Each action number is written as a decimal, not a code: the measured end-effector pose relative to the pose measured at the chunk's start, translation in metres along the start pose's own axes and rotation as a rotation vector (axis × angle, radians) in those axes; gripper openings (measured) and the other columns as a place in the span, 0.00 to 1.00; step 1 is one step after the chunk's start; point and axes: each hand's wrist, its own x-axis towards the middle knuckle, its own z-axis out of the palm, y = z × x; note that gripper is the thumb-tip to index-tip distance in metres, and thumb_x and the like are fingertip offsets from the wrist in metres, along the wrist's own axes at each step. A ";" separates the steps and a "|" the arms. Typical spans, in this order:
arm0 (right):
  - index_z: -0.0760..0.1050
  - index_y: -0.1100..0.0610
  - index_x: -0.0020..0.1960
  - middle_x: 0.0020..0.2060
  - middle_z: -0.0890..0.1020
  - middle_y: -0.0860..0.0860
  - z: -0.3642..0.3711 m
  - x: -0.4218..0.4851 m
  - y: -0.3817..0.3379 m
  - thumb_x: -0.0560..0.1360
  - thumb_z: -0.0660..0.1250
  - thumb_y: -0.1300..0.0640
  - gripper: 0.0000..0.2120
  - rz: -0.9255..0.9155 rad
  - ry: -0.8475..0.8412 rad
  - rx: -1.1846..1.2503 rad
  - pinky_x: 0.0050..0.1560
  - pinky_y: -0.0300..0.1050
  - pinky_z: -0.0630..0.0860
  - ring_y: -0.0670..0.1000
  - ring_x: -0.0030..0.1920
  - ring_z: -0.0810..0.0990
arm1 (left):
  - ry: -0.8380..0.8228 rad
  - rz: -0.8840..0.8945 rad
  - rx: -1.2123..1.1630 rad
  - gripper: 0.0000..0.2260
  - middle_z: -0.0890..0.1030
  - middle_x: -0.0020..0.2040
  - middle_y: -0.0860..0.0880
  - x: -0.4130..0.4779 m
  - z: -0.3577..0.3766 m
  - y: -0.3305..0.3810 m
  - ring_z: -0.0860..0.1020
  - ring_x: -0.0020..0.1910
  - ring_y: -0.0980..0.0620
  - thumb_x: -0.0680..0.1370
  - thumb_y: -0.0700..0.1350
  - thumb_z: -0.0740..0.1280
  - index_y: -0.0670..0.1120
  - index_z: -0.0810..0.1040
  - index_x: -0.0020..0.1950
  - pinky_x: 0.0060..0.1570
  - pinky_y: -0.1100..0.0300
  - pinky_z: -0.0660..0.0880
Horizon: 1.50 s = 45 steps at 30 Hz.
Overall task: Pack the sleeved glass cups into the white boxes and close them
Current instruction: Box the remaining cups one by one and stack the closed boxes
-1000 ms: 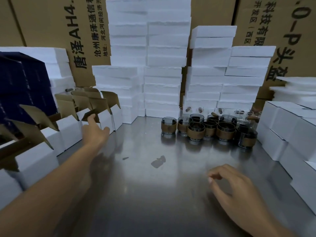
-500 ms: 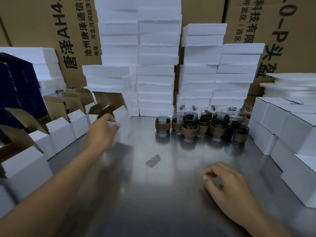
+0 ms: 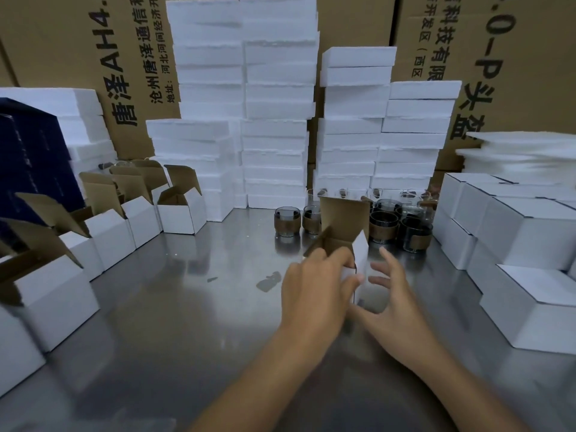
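Square white cardboard box (image 3: 361, 256) now central, left fingers (image 3: 336, 260) round it, right fingers (image 3: 391, 263) apart.

The steel bench (image 3: 174, 307) carries a cluster of sleeved glass cups (image 3: 385, 226). Left of the cups runs a row of open white boxes (image 3: 180, 213). Right of them closed white boxes (image 3: 530, 232) sit stacked, and behind them rise piles of white foam slabs (image 3: 274, 145). In front of the cups the left hand (image 3: 314, 291) grips a single open box (image 3: 361, 251); whether it touches the bench is unclear.
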 end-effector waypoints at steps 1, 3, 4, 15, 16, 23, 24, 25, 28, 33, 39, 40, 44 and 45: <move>0.50 0.47 0.75 0.63 0.68 0.43 0.001 0.001 0.000 0.64 0.77 0.52 0.49 0.005 0.000 0.050 0.46 0.24 0.70 0.38 0.61 0.69 | -0.019 -0.003 -0.007 0.08 0.75 0.45 0.52 -0.002 0.003 0.002 0.75 0.44 0.49 0.77 0.56 0.64 0.54 0.73 0.50 0.44 0.57 0.71; 0.49 0.47 0.75 0.63 0.68 0.43 0.002 0.003 0.000 0.65 0.76 0.56 0.49 0.019 -0.003 0.096 0.46 0.23 0.70 0.36 0.61 0.68 | -0.047 0.000 -0.008 0.08 0.72 0.46 0.52 -0.006 0.005 0.004 0.75 0.44 0.49 0.76 0.57 0.64 0.54 0.73 0.50 0.42 0.57 0.73; 0.48 0.47 0.75 0.62 0.68 0.42 0.002 0.004 0.001 0.66 0.76 0.57 0.48 0.020 -0.003 0.098 0.46 0.26 0.72 0.36 0.61 0.68 | -0.055 0.007 -0.009 0.08 0.71 0.45 0.52 -0.007 0.006 0.004 0.75 0.44 0.49 0.76 0.57 0.64 0.54 0.72 0.49 0.41 0.58 0.72; 0.57 0.46 0.71 0.57 0.71 0.36 -0.015 0.003 0.004 0.63 0.78 0.50 0.43 0.060 0.018 0.080 0.44 0.22 0.69 0.29 0.55 0.69 | 0.040 -0.087 -0.249 0.22 0.63 0.55 0.61 -0.015 0.018 -0.018 0.67 0.52 0.64 0.73 0.54 0.70 0.53 0.68 0.63 0.41 0.78 0.64; 0.58 0.46 0.71 0.58 0.71 0.38 -0.017 0.004 0.005 0.64 0.78 0.51 0.43 0.061 0.017 0.073 0.44 0.22 0.69 0.30 0.56 0.70 | 0.008 -0.142 -0.294 0.23 0.62 0.54 0.61 -0.015 0.020 -0.021 0.66 0.52 0.64 0.73 0.55 0.70 0.55 0.66 0.64 0.41 0.78 0.64; 0.55 0.42 0.71 0.63 0.69 0.40 -0.029 0.008 0.014 0.68 0.75 0.56 0.40 0.080 -0.041 0.111 0.52 0.27 0.66 0.40 0.65 0.68 | -0.180 -0.284 -0.552 0.16 0.69 0.50 0.66 -0.015 0.031 -0.025 0.72 0.51 0.64 0.75 0.55 0.67 0.60 0.64 0.58 0.42 0.75 0.67; 0.54 0.42 0.72 0.63 0.68 0.39 -0.029 0.009 0.014 0.69 0.75 0.56 0.41 0.084 -0.049 0.116 0.55 0.29 0.66 0.40 0.65 0.67 | -0.183 -0.270 -0.557 0.16 0.69 0.50 0.67 -0.015 0.032 -0.025 0.72 0.50 0.64 0.75 0.55 0.67 0.60 0.64 0.58 0.43 0.75 0.68; 0.52 0.43 0.72 0.62 0.68 0.38 -0.029 0.009 0.013 0.69 0.75 0.57 0.42 0.089 -0.054 0.119 0.55 0.29 0.66 0.37 0.64 0.68 | -0.187 -0.258 -0.559 0.16 0.69 0.50 0.66 -0.015 0.033 -0.025 0.73 0.50 0.64 0.75 0.55 0.67 0.60 0.64 0.58 0.43 0.74 0.69; 0.50 0.42 0.71 0.57 0.69 0.33 -0.028 0.009 0.013 0.67 0.77 0.59 0.46 0.100 -0.043 0.142 0.44 0.22 0.69 0.25 0.52 0.71 | -0.216 -0.214 -0.564 0.14 0.71 0.50 0.64 -0.014 0.039 -0.023 0.73 0.50 0.66 0.76 0.54 0.65 0.59 0.65 0.59 0.46 0.72 0.71; 0.46 0.46 0.75 0.59 0.71 0.37 -0.029 0.012 0.017 0.64 0.79 0.59 0.53 0.143 0.000 0.133 0.47 0.24 0.71 0.34 0.54 0.74 | -0.201 -0.197 -0.711 0.14 0.77 0.48 0.58 -0.004 0.040 -0.025 0.75 0.47 0.69 0.76 0.62 0.51 0.58 0.71 0.52 0.45 0.73 0.71; 0.38 0.44 0.76 0.75 0.56 0.47 -0.038 0.015 0.020 0.61 0.81 0.56 0.61 0.208 -0.064 0.078 0.70 0.53 0.64 0.50 0.73 0.60 | -0.123 -0.293 -0.652 0.19 0.78 0.45 0.51 0.044 0.059 -0.043 0.77 0.46 0.57 0.78 0.61 0.45 0.55 0.71 0.53 0.47 0.63 0.74; 0.38 0.43 0.75 0.75 0.55 0.47 -0.039 0.015 0.021 0.61 0.81 0.55 0.61 0.211 -0.073 0.073 0.71 0.54 0.63 0.50 0.73 0.58 | -0.121 -0.308 -0.603 0.16 0.77 0.45 0.51 0.056 0.065 -0.047 0.77 0.45 0.57 0.80 0.58 0.47 0.54 0.70 0.55 0.44 0.65 0.72; 0.40 0.41 0.75 0.74 0.58 0.46 -0.037 0.014 0.023 0.58 0.81 0.51 0.62 0.196 -0.069 0.082 0.71 0.55 0.64 0.49 0.73 0.60 | -0.162 -0.333 -0.424 0.16 0.76 0.37 0.52 0.094 0.086 -0.064 0.74 0.37 0.58 0.81 0.43 0.58 0.53 0.67 0.69 0.35 0.70 0.67; 0.40 0.41 0.75 0.74 0.59 0.46 -0.037 0.014 0.024 0.58 0.81 0.50 0.62 0.193 -0.063 0.088 0.70 0.54 0.64 0.49 0.72 0.60 | -0.195 -0.317 -0.386 0.20 0.75 0.35 0.50 0.100 0.090 -0.067 0.74 0.36 0.56 0.80 0.41 0.60 0.53 0.65 0.72 0.35 0.69 0.68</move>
